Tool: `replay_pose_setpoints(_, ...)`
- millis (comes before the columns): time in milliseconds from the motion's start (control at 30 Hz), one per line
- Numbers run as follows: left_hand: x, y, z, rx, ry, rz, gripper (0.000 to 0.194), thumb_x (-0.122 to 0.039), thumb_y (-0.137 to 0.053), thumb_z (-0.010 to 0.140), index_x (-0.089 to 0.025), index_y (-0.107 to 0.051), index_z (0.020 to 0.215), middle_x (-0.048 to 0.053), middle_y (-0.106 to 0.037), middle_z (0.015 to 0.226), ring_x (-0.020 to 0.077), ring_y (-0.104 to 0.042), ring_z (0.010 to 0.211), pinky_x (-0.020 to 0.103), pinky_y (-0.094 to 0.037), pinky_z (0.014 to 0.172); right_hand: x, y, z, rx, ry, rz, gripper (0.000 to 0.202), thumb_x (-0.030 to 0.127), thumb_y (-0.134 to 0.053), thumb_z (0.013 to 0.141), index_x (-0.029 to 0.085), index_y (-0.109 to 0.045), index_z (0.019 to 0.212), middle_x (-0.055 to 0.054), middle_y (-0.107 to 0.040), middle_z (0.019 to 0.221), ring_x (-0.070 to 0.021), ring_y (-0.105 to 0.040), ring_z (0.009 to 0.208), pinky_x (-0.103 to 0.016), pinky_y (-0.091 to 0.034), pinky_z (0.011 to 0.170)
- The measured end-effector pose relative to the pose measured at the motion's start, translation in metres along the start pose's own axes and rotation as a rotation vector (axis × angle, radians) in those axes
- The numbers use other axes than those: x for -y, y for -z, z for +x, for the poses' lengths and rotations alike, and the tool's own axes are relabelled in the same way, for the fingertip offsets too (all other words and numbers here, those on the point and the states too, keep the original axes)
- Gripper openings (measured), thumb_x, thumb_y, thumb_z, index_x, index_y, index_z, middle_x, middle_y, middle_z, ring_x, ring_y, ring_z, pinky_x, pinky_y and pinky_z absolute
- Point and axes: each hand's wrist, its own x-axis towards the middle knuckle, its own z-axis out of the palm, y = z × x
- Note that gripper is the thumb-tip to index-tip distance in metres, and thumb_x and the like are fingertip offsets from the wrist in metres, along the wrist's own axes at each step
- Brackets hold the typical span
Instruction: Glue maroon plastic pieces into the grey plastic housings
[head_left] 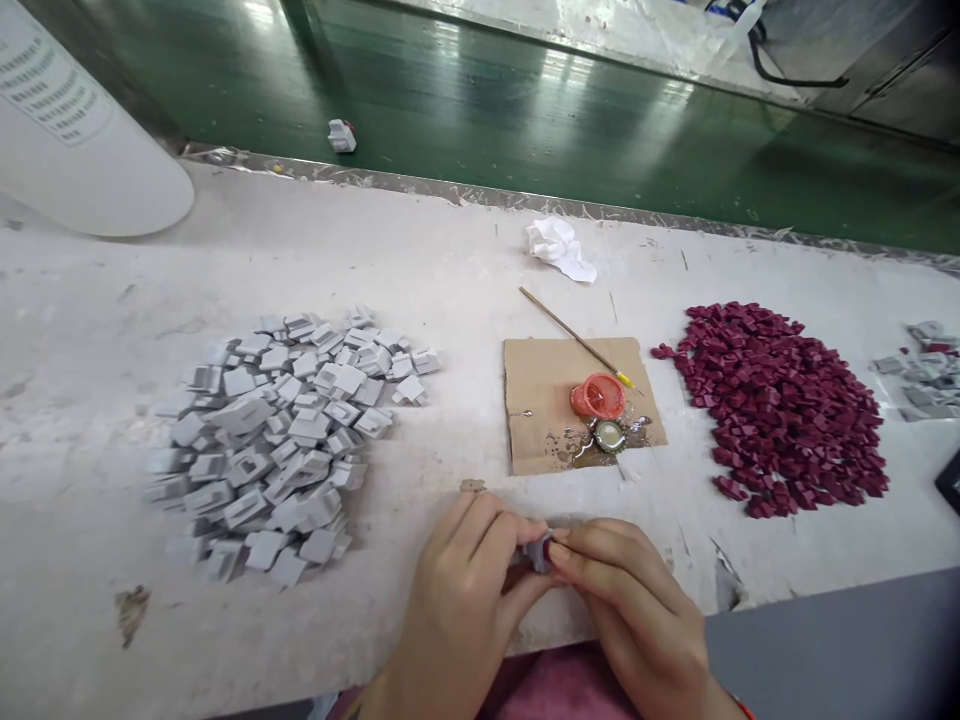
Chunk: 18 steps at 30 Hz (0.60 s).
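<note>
At the table's front edge my left hand (469,580) is closed, pinching a small grey plastic part (535,553) between thumb and fingers. My right hand (637,595) is closed too, its fingertips pressed on a small dark red plastic piece (547,548) that touches the grey part. The fingers hide much of both pieces. To the left lies a heap of similar grey parts (292,430). A pile of dark red pieces (787,410) spreads out on the right.
Beyond my hands, a cardboard sheet (529,370) bears a red cup (600,397), a bottle cap (609,435), wet spots and a thin stick (566,328). Crumpled tissue (559,248) lies behind. A grey-and-red part (342,136) sits on the green belt (465,110). A white container (82,130) stands left.
</note>
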Motion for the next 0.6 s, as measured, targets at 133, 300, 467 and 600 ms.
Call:
replay_pose_setpoints(133,0.003,-0.003,-0.003,0.012,-0.020,0.017,0.011,-0.032,-0.058,0.090,-0.021,-0.057,0.088,0.001,-0.061,0.075,0.0191,-0.058,0.071,0.032,-0.052,0.061,0.005,-0.004,0.002,0.000,-0.007,0.024,0.031,-0.001,-0.053,0.087,0.016,-0.063,0.111,-0.007,-0.067,0.097,-0.0166,-0.062,0.094,-0.028,-0.057,0.077)
replay_pose_setpoints(300,0.003,0.025,0.003,0.171,-0.078,0.098,0.012,-0.033,-0.050,0.094,-0.027,-0.056,0.103,0.001,-0.064,0.087,0.0175,-0.065,0.077,0.028,-0.056,0.067,-0.006,0.015,-0.011,-0.108,-0.091,-0.160,0.034,0.021,-0.055,0.093,0.020,-0.052,0.126,-0.008,-0.063,0.106,-0.0176,-0.060,0.100,-0.029,-0.054,0.082)
replay_pose_setpoints(467,-0.006,0.090,0.092,0.021,-0.100,0.322,0.021,-0.042,-0.050,0.088,-0.032,-0.062,0.103,-0.003,-0.070,0.091,0.0170,-0.066,0.072,0.022,-0.049,0.047,-0.049,0.068,-0.033,-0.425,-0.287,-0.778,0.027,0.035,-0.060,0.090,0.021,-0.064,0.112,-0.010,-0.060,0.104,-0.0249,-0.055,0.097,-0.044,-0.042,0.091)
replay_pose_setpoints(600,-0.001,0.089,0.217,-0.005,-0.091,0.449,0.020,-0.027,-0.058,0.087,-0.022,-0.066,0.104,0.001,-0.069,0.101,0.0167,-0.065,0.084,0.028,-0.052,0.077,-0.085,0.090,-0.047,-0.316,-0.270,-0.772,0.040,0.054,-0.048,0.092,0.021,-0.071,0.092,-0.011,-0.061,0.101,-0.0286,-0.053,0.102,-0.046,-0.039,0.091)
